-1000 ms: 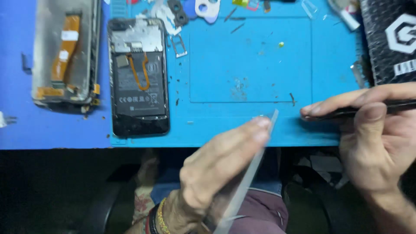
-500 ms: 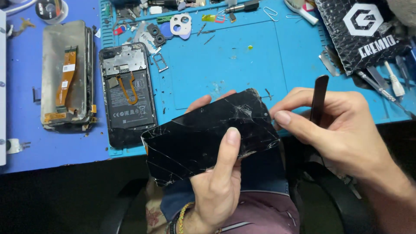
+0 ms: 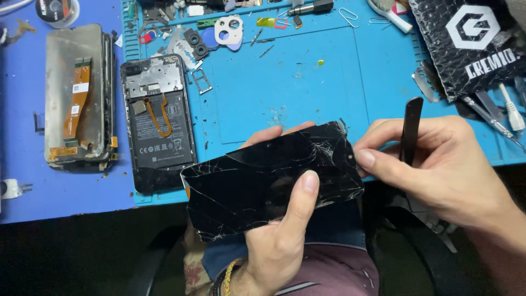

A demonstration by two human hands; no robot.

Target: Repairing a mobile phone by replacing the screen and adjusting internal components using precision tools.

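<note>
since the earlier frames the cracked black screen panel has turned from edge-on to face-up between the hands, and the view has shifted slightly; the open phone body sits in much the same spot.

no box or tray is in view; loose parts lie directly on the blue work mat beyond the hands.

left hand: palm under the panel, thumb pressed across its front, fingertips showing past the far edge. it is closed around the panel, held over the lap at the near edge of the mat.

right hand: curled, thumb tip touching the panel's right end. a thin black pry tool stands upright between its fingers.

count: one cracked panel, one pry tool, one open phone body to the left of the left hand, one detached display assembly further left, one black padded pouch beyond the right hand.
</note>
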